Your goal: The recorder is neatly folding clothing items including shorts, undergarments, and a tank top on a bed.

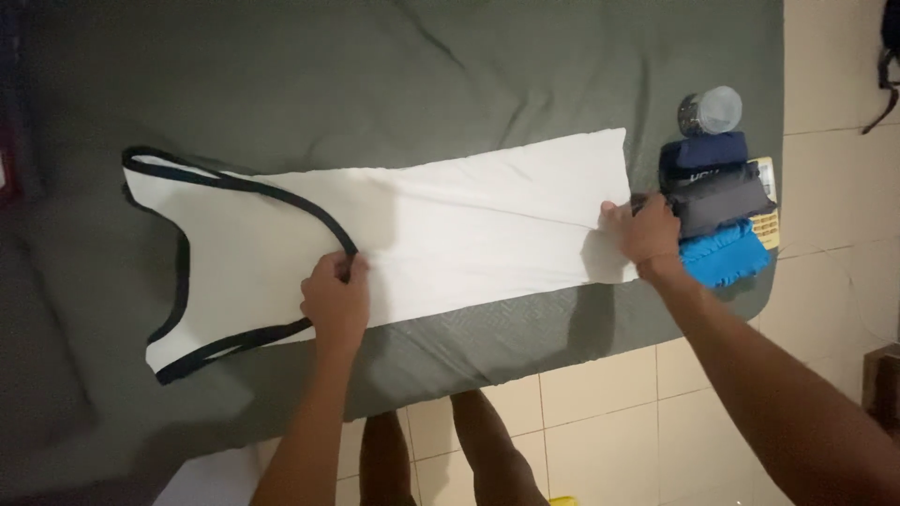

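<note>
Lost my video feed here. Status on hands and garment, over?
Left hand pinching black trim at armhole. Right hand gripping hem end. White tank top flat on grey bed, folded lengthwise. Folded clothes stack beside right hand.

A wide mattress covered in dark grey-green quilted fabric (394,84) fills the far and left part of the scene, its near edge running above a floor of pale cream square tiles (600,440) with thin grout lines. The light is dim and warm, and the far left falls into shadow.
</note>
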